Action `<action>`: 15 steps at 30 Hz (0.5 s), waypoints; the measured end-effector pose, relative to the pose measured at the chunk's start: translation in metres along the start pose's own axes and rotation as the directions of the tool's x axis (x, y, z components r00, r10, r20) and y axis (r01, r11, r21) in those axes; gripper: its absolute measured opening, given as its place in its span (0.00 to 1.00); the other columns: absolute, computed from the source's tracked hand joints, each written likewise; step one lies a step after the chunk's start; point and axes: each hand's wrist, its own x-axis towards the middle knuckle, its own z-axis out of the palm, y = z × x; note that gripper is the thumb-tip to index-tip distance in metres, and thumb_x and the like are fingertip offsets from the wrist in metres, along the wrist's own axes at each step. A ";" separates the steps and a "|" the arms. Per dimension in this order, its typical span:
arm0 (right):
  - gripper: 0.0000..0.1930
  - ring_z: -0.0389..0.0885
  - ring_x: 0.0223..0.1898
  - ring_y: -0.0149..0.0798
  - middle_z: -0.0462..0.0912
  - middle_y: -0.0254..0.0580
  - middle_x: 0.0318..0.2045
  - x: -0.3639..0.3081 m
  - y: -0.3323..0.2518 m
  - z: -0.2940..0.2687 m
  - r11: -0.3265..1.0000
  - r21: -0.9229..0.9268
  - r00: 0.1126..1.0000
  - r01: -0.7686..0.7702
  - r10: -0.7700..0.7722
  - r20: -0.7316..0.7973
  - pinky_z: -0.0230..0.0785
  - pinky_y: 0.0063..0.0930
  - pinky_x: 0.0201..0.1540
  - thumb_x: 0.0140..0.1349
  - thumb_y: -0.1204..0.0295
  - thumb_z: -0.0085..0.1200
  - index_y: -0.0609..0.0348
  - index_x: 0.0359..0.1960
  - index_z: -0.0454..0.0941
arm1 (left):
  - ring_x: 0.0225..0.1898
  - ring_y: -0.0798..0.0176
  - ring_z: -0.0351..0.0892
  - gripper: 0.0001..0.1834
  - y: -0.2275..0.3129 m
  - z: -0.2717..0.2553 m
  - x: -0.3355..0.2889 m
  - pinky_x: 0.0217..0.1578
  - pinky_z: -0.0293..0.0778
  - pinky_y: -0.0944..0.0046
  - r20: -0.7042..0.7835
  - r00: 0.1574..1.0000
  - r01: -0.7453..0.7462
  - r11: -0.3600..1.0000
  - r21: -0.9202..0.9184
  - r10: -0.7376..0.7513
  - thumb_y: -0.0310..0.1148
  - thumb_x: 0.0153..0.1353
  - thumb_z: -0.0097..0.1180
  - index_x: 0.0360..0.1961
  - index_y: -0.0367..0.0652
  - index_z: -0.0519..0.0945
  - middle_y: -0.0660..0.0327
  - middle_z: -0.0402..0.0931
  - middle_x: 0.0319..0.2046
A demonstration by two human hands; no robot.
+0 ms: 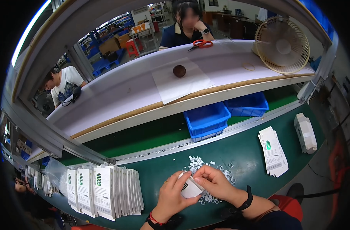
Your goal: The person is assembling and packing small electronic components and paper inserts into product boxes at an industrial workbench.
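My left hand (170,196) is wrapped round a white printed box (190,186), which is tilted above the green table. At the box's upper end my right hand (217,183) is closed, thumb and forefinger pinched together against its edge. Whatever small thing may sit in that pinch is hidden by the fingers. Just beyond and under my hands lies a loose pile of small white plastic pieces (196,162), some with ring-like loops. To the left stand rows of white boxes (102,191) with green print and clear tabs on top.
A fanned stack of flat white boxes (274,153) lies at the right, beside a white carton (305,133). Blue bins (207,119) stand under a raised shelf (125,96). It holds a fan (283,46), red-handled scissors (202,44) and a brown ball (179,71). People sit beyond.
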 end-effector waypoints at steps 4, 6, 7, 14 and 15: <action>0.07 0.75 0.35 0.21 0.77 0.33 0.33 0.002 -0.001 0.002 0.996 0.074 0.999 -0.053 0.052 0.011 0.69 0.15 0.36 0.62 0.75 0.52 0.62 0.40 0.72 | 0.42 0.52 0.77 0.40 -0.002 -0.001 0.000 0.40 0.74 0.60 -0.017 1.000 -0.017 0.999 0.038 0.018 0.38 0.30 0.74 0.49 0.41 0.73 0.52 0.74 0.44; 0.07 0.75 0.33 0.21 0.78 0.33 0.32 0.003 -0.004 0.004 0.996 0.055 0.997 -0.076 0.076 -0.008 0.69 0.15 0.35 0.62 0.76 0.52 0.64 0.40 0.72 | 0.41 0.52 0.77 0.38 0.000 -0.005 0.001 0.40 0.74 0.60 -0.038 0.999 -0.036 0.998 0.056 0.038 0.38 0.30 0.73 0.47 0.41 0.74 0.52 0.74 0.43; 0.07 0.75 0.33 0.21 0.78 0.33 0.32 0.004 -0.003 0.005 0.995 0.056 0.996 -0.085 0.084 0.011 0.69 0.15 0.35 0.62 0.76 0.52 0.64 0.40 0.72 | 0.41 0.52 0.77 0.38 -0.001 -0.006 0.000 0.40 0.74 0.60 -0.047 0.999 -0.018 0.998 0.065 0.022 0.38 0.30 0.73 0.47 0.41 0.74 0.52 0.74 0.43; 0.06 0.76 0.30 0.21 0.79 0.34 0.30 0.003 0.005 0.004 0.993 0.105 0.998 -0.044 0.048 -0.038 0.68 0.14 0.33 0.60 0.78 0.53 0.64 0.38 0.73 | 0.39 0.54 0.77 0.34 -0.003 -0.007 0.002 0.38 0.74 0.61 -0.024 0.995 -0.089 0.992 0.089 0.092 0.41 0.34 0.71 0.47 0.44 0.76 0.55 0.74 0.45; 0.06 0.76 0.30 0.21 0.79 0.35 0.30 0.004 0.007 0.002 0.995 0.090 0.998 -0.031 0.035 -0.045 0.68 0.14 0.33 0.60 0.79 0.53 0.64 0.38 0.73 | 0.38 0.54 0.77 0.34 -0.003 -0.007 0.001 0.37 0.74 0.61 -0.025 0.993 -0.111 0.990 0.087 0.113 0.42 0.34 0.70 0.47 0.44 0.76 0.55 0.73 0.45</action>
